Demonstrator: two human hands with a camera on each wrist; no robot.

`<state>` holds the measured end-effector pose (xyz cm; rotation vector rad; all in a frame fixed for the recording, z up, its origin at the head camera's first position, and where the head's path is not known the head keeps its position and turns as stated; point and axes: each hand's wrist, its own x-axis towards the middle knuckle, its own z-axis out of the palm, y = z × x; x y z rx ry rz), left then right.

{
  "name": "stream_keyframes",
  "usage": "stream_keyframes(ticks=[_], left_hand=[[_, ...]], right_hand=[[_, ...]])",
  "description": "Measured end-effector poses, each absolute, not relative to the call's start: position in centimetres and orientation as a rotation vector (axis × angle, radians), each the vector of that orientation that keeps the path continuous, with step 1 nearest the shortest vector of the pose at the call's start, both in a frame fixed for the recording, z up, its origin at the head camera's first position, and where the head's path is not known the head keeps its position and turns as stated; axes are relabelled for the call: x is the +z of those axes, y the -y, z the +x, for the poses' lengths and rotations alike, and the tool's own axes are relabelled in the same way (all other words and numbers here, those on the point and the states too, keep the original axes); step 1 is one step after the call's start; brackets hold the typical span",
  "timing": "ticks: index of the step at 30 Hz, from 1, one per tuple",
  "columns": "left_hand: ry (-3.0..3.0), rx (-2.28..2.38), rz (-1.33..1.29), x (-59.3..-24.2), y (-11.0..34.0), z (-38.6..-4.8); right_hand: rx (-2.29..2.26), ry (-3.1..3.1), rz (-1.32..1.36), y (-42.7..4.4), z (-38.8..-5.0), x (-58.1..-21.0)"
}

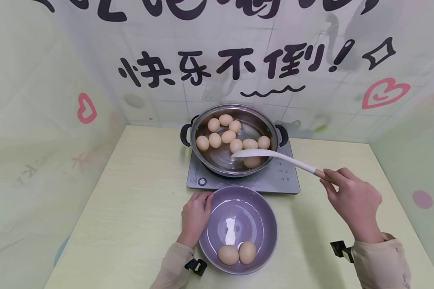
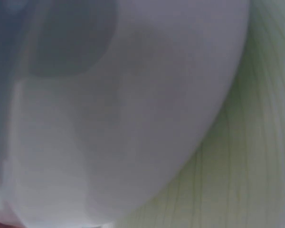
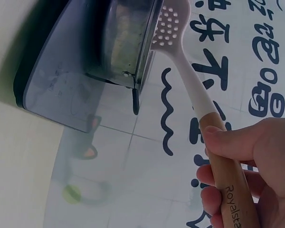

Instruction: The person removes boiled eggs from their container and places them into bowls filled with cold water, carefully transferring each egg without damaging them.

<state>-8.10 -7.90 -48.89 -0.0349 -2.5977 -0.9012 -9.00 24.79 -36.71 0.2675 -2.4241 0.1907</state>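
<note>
My right hand (image 1: 354, 199) grips the wooden handle (image 3: 230, 185) of a white slotted spoon (image 1: 264, 153), whose head is over the front of a steel pot (image 1: 235, 174). Several brown eggs (image 1: 228, 137) lie in the pot in clear liquid; one egg (image 1: 252, 162) is partly behind the spoon. At the left rim of a purple-grey bowl (image 1: 235, 224), my left hand (image 1: 196, 216) holds the edge, its fingers bent over it. Two eggs (image 1: 228, 255) rest side by side at the bowl's near side. The left wrist view shows mostly the bowl's outer wall (image 2: 133, 123), blurred.
The pot stands on a grey induction cooktop (image 1: 275, 182), with black handles at its left and right. Behind it hangs a white printed sheet (image 1: 224, 92) with black writing. The bowl sits on a pale wood table (image 1: 137, 192) just in front of the cooktop.
</note>
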Motion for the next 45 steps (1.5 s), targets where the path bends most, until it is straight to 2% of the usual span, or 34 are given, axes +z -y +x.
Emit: stream_keyframes(ticks=[23, 45], left_hand=[[2.591, -0.908, -0.031, -48.9, 7.8, -8.0], [2.600, -0.919, -0.038, -48.8, 7.9, -8.1]], right_hand=[[0.150, 2.516, 0.397, -23.8, -8.5, -36.3], [0.177, 2.690, 0.377, -22.3, -8.9, -36.6]])
